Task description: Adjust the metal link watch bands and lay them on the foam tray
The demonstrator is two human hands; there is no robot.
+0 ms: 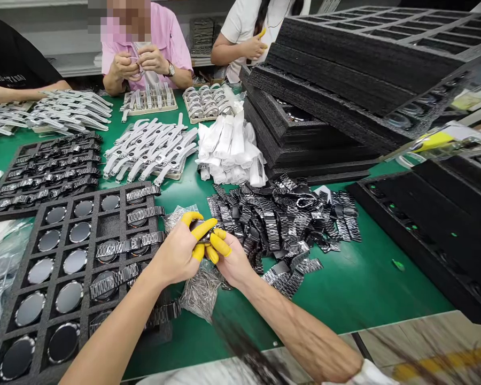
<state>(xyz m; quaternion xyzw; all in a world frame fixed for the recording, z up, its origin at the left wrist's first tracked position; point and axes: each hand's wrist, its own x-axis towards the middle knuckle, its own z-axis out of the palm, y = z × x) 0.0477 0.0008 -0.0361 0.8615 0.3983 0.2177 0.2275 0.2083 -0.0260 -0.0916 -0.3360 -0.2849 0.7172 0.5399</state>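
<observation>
My left hand [181,247], in yellow finger cots, is closed around a dark round watch case [200,229] that the fingers partly cover. From the other side my right hand [228,254], also in yellow finger cots, pinches at the edge of the same watch case; any small part between these fingertips is hidden. Just below the hands lies a clear bag of thin metal pins [201,291]. Left of them is a black foam tray [88,214] holding round watch cases [69,297], some with black metal link straps [114,247] across them. One compartment shows bare foam.
Loose black metal straps [272,219] are heaped right of my hands. Behind lie white straps [150,147] and white wrapped pieces [230,147]. Stacked black foam trays [304,133] rise at the right, one overhanging. Across the green table [344,283], a person in pink [164,37] works with both hands.
</observation>
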